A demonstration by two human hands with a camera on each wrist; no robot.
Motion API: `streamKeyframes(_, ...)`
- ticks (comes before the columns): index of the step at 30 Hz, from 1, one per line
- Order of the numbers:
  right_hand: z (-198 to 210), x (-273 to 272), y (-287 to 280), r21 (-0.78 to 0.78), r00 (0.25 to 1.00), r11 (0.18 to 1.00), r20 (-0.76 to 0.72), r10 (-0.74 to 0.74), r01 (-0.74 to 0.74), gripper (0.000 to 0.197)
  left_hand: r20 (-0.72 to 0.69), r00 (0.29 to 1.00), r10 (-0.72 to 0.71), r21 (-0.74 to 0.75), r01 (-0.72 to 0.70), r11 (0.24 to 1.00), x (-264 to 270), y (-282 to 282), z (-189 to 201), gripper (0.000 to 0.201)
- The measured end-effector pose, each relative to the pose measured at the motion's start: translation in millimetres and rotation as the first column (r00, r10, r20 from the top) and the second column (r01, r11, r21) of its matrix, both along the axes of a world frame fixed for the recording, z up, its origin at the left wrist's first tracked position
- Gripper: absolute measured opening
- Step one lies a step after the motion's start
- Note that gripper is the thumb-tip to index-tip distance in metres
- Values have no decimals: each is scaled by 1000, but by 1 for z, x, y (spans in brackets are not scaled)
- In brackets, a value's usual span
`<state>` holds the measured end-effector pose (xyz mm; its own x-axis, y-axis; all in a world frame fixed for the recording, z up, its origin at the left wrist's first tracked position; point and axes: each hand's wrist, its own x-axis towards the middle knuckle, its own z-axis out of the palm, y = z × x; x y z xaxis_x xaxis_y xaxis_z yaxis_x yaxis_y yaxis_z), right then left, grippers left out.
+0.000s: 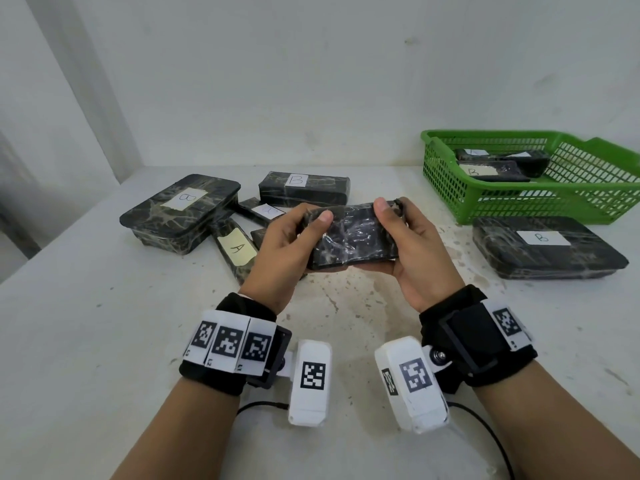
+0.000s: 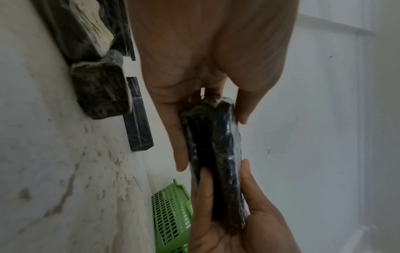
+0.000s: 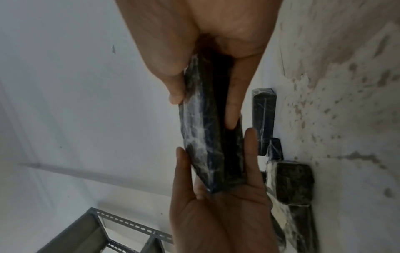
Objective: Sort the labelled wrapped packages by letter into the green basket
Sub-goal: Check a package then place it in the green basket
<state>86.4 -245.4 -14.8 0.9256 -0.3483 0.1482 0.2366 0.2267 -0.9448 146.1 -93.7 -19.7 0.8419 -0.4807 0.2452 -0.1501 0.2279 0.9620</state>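
Observation:
Both hands hold one black plastic-wrapped package (image 1: 353, 233) above the table's middle, one hand at each end. My left hand (image 1: 301, 233) grips its left end, thumb on top. My right hand (image 1: 401, 230) grips the right end the same way. No label shows on the face turned to me. The wrist views show the package (image 2: 214, 154) (image 3: 205, 137) edge-on, pinched between thumbs and fingers. The green basket (image 1: 519, 206) stands at the back right with two wrapped packages inside, one labelled B (image 1: 485, 169).
A flat package marked B (image 1: 547, 247) lies in front of the basket. At the left lie a large B package (image 1: 180, 209), a B block (image 1: 304, 187), a narrow A package (image 1: 235, 249) and a small labelled one (image 1: 263, 211). White walls close the back and left.

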Motion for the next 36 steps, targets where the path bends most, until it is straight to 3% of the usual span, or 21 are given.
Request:
streamKeyframes(3, 0, 0, 0, 15, 999, 1000, 41, -15, 14, 18, -33, 998, -53, -12, 52, 999, -3, -2, 1, 28)
streamKeyframes(6, 0, 1, 1, -10, 1000, 1000, 10, 26, -26, 14, -9, 1000, 2, -13, -3, 1000, 3, -1, -3, 32)
streamKeyframes(9, -2, 1, 4, -25, 999, 999, -23, 47, -48, 30, -8, 1000, 26, -10, -26, 1000, 6, 0, -5, 30)
streamKeyframes(12, -3, 0, 4, -18, 999, 1000, 37, 8, -7, 17, -24, 1000, 9, -8, -10, 1000, 3, -2, -4, 36)
streamKeyframes(18, -5, 0, 8, -24, 998, 998, 25, 57, -56, 14, 10, 999, 43, -6, -43, 999, 3, -1, -4, 33)
streamKeyframes(21, -2, 0, 7, -13, 995, 996, -48, 92, -93, 47, -19, 998, 52, -8, -53, 999, 4, -2, -4, 22)
streamKeyframes(26, -2, 0, 7, 30, 1000, 999, -23, -18, 19, 20, -109, 993, -36, -3, 36, 999, -2, -2, 1, 28)
streamKeyframes(29, 1, 0, 5, 67, 999, 998, -40, 7, -4, 25, -96, 995, -4, -40, 0, 999, -2, -1, 0, 15)
streamKeyframes(32, 3, 0, 4, 97, 995, 991, -45, 94, -90, 40, -111, 993, 38, -63, -45, 997, 0, 1, 0, 16)
streamKeyframes(36, 2, 1, 3, 136, 998, 989, 6, 64, -65, 16, -149, 989, 0, -96, -14, 995, -1, 0, 3, 29)
